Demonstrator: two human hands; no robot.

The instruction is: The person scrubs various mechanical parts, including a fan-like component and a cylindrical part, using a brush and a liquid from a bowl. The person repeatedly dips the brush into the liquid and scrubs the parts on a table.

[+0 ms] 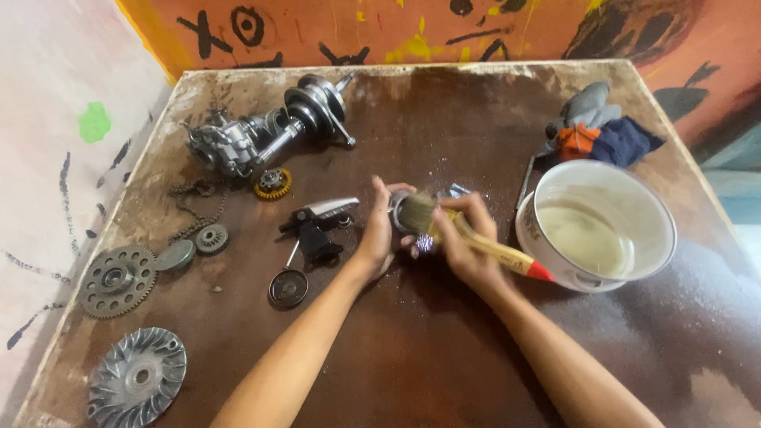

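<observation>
- Paintbrush [468, 234]: clamped in the right hand [464, 246] at centre frame, fingers wrapped round the wooden handle just behind the bristles. Its long axis runs from the bristle head at upper left down to the red handle tip at lower right, which points toward the bowl.
- Small round metal part [400, 212]: held closed in the left hand [379, 234], cupped from the left side, so part and bristles meet between the two hands; the bristles touch the part's face.
- The part lies just left of and slightly above the right hand's grip, so the brush head, not the handle, is the end nearest it.
- White bowl [594, 226] of pale liquid stands to the right, near the right hand, well apart from the left.
- Black lever piece [317, 226] lies just left of the left hand.
- Crankshaft assembly [261, 131], chain, gears [117, 279] and a finned pulley disc [136, 376] sit along the left side of the brown table [412, 364]; rags [598, 131] at upper right.
</observation>
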